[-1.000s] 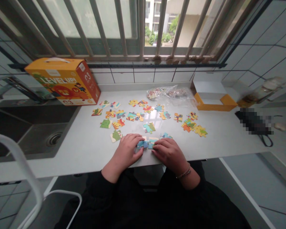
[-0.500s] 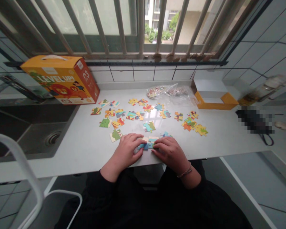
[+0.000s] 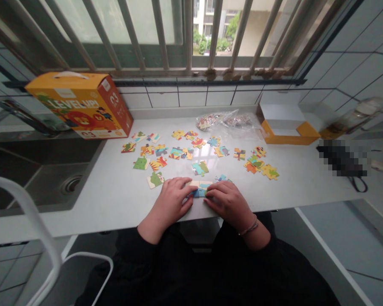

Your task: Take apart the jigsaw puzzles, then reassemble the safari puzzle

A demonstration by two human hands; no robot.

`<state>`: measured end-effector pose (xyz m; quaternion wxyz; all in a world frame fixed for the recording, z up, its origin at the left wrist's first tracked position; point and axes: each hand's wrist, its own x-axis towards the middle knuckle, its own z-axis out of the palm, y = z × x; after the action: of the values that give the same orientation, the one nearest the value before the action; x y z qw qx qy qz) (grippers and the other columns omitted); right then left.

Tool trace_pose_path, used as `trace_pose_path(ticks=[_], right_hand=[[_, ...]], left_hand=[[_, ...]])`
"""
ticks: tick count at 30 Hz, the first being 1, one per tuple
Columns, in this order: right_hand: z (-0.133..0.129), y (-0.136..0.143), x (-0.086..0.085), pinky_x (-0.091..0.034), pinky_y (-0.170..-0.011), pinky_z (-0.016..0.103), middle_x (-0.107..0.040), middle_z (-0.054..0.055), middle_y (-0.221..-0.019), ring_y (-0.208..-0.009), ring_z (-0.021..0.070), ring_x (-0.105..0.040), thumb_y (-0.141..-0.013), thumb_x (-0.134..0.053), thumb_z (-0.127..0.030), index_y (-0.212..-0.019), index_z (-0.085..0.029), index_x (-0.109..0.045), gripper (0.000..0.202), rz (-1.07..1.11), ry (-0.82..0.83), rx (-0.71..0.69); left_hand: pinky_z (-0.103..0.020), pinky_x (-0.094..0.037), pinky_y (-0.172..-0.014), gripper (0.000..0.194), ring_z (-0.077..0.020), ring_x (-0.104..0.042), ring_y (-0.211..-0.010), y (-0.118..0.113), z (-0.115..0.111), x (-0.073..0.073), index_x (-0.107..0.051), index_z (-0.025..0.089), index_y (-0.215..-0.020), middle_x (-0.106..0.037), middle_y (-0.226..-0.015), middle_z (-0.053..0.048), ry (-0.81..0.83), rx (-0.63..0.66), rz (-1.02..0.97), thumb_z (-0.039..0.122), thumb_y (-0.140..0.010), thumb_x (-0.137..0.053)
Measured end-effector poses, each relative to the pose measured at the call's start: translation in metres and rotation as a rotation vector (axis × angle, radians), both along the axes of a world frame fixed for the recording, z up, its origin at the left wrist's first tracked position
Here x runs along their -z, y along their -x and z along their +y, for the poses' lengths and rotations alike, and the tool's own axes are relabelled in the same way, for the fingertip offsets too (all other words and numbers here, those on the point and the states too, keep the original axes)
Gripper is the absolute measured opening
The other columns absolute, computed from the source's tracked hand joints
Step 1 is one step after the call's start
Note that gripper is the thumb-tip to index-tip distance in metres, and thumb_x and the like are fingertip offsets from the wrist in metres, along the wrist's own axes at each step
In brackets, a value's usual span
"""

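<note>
Fingers half-curled, my left hand [image 3: 171, 199] is pinching one piece [image 3: 194, 184], my right hand [image 3: 228, 199] another [image 3: 204, 185], and the gap's closing, edges meeting!

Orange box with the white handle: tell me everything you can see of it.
The orange box looks like printed cardboard, upright and apparently closed, a white handle on top. Its front reads "LEVEL UP!" over cartoon figures; the narrower side is redder. It stands angled at the back left of the white counter, by the sink. Neither the left hand nor the right hand touches it.
</note>
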<state>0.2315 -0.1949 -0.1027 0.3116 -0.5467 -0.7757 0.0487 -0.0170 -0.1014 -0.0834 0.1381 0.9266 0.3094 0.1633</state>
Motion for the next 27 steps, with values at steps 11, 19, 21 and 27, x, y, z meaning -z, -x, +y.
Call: trace_pose_path(ticks=[11,19,21,27], right_hand=[[0.001,0.001,0.001,-0.057,-0.104,0.050,-0.081,0.007,-0.115,-0.108,0.0266,-0.074,-0.108,-0.073,-0.032,-0.107,-0.027,-0.078,0.007,-0.005,0.001,-0.011],[-0.004,-0.013,0.002,-0.056,-0.107,0.055,-0.077,0.014,-0.122,-0.119,0.0324,-0.071,-0.108,-0.062,-0.024,-0.118,-0.024,-0.075,0.016,0.165,-0.209,0.356],[-0.004,-0.023,0.006,-0.054,-0.108,0.057,-0.077,0.016,-0.122,-0.120,0.0346,-0.070,-0.108,-0.062,-0.027,-0.120,-0.022,-0.073,0.017,0.154,-0.185,0.440],[-0.005,-0.043,0.014,-0.054,-0.108,0.056,-0.079,0.016,-0.127,-0.119,0.0367,-0.071,-0.101,-0.078,-0.049,-0.130,-0.021,-0.071,0.041,0.015,0.004,0.375]], left_hand=[[-0.057,-0.046,-0.120,0.043,-0.0336,-0.063,-0.140,-0.001,-0.003,-0.003,-0.068,0.030,-0.147,-0.069,-0.154,-0.011,0.000,0.053,-0.044,0.025,-0.105,-0.063],[-0.059,-0.041,-0.126,0.038,-0.0337,-0.060,-0.147,0.000,-0.003,-0.009,-0.070,0.034,-0.145,-0.065,-0.163,-0.009,0.030,0.124,-0.013,0.042,-0.108,-0.069],[-0.061,-0.038,-0.128,0.032,-0.0335,-0.060,-0.147,0.000,-0.003,-0.010,-0.074,0.035,-0.140,-0.066,-0.161,-0.007,0.028,0.143,0.013,0.042,-0.109,-0.068],[-0.061,-0.043,-0.124,0.029,-0.0327,-0.062,-0.143,-0.002,-0.002,-0.004,-0.076,0.031,-0.136,-0.070,-0.156,-0.007,-0.006,0.107,0.020,0.028,-0.112,-0.060]])
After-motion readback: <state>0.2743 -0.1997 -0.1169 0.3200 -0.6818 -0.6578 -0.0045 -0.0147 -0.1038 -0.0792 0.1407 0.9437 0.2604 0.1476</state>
